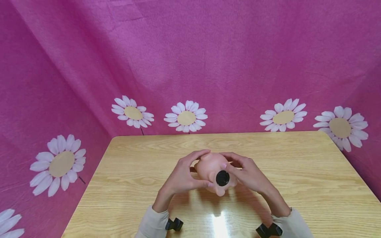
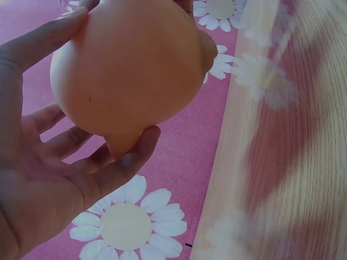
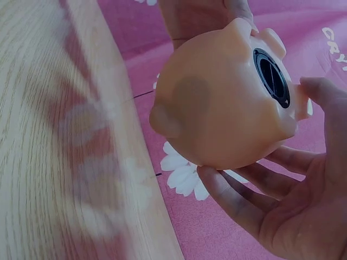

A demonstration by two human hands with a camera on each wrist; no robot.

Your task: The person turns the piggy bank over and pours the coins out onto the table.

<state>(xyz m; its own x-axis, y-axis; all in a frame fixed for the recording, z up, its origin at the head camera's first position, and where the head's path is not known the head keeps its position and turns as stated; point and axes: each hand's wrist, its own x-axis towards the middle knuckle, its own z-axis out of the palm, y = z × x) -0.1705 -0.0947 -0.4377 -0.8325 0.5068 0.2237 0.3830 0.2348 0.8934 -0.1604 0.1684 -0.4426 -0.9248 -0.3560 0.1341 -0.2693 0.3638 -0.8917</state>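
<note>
A round, pale pink piggy bank [image 1: 206, 168] is held up over the table between both hands, tipped so that its underside with a black plug [image 1: 222, 178] faces the head view. My left hand [image 1: 185, 173] grips its left side, fingers around the far part and thumb on the near part. On the other side, my right hand [image 1: 249, 173] holds it with the thumb close to the plug. In the right wrist view the round black plug [image 3: 272, 78] sits among stubby feet. The left wrist view shows the smooth body [image 2: 130, 70] and a small protrusion touched by a finger.
Beneath the hands lies a wood-grain table [image 1: 134, 165], with a bright glare patch near its front. A pink cloth [image 1: 190, 59] printed with white daisies hangs behind and at the sides. Black wrist cameras [image 1: 175, 224] sit at both sleeves.
</note>
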